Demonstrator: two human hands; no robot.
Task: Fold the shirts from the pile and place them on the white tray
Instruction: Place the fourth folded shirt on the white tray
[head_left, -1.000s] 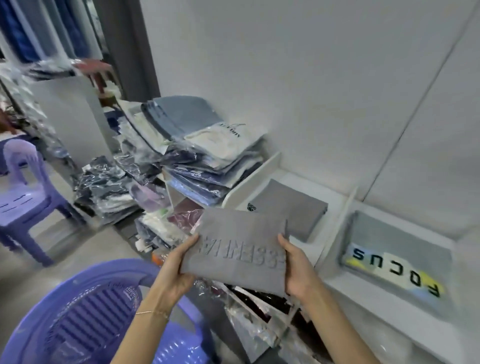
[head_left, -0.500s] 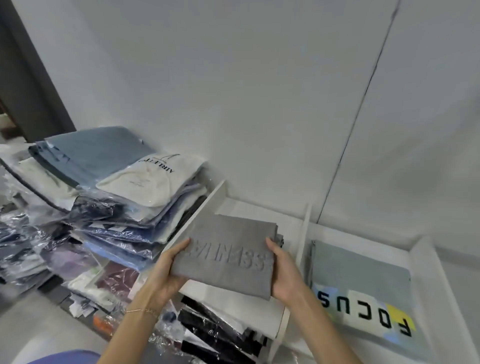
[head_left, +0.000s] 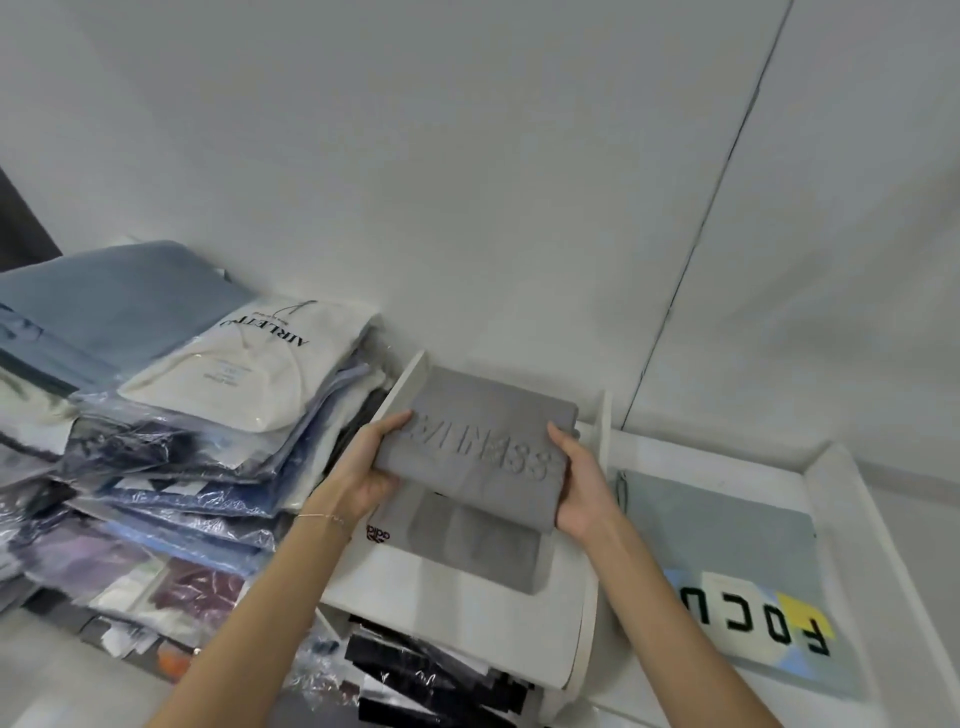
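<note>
The folded grey shirt sits at centre frame, held over the left compartment of the white tray. The left hand grips its left edge and the right hand its right edge, thumbs on top and fingers tucked beneath (mostly hidden). It hangs just above a second grey shirt already lying there. Its near edge is clearly lifted, but whether the far edge touches I cannot tell.

The likeliest slip is at the release. Fingers sliding out from under could drag the bottom layers and loosen the fold, or nudge the lower shirt out of square. Letting go unevenly would probably leave it skewed, and soft cloth like this slumps rather than holding its shape.

The compartment is snug. The tray's left wall stands just beside the left hand and the divider just beside the right, so a corner could catch on either and curl up.

Outward from there, a shirt printed FOCUS fills the right compartment at lower right. A tall stack of bagged clothes crowds the left of the frame and presses against the tray's wall — the slippery bags might slide. A plain wall fills the upper frame.
</note>
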